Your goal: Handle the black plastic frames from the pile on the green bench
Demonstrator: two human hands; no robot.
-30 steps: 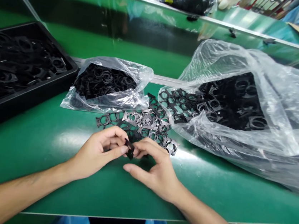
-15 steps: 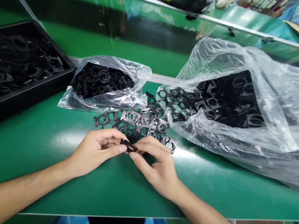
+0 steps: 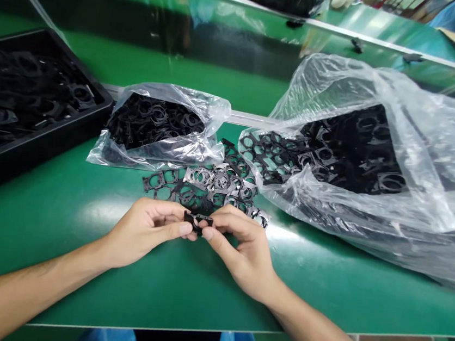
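Observation:
Between my two hands, close above the green table, is a small black plastic frame [image 3: 197, 221] with a round opening. My left hand [image 3: 150, 230] pinches its left end between thumb and fingers. The right end is gripped by the thumb and fingers of my right hand [image 3: 243, 249]. Just beyond my fingertips lies a loose pile of flat black frames [image 3: 222, 182] with round holes, some glinting silvery in the light. My fingers hide part of the held piece and the near edge of the pile.
A black tray [image 3: 42, 141] full of dark parts stands at the left. Behind the pile sits a clear plastic bag [image 3: 213, 111] of black rings. A larger plastic bag [image 3: 422, 121] with black frames spreads over the right side. A metal rail [image 3: 253, 120] runs along the back.
The black frame has been tilted between my fingers, so its round opening shows more now. My right fingers have shifted slightly on its end. The pile and bags have stayed put.

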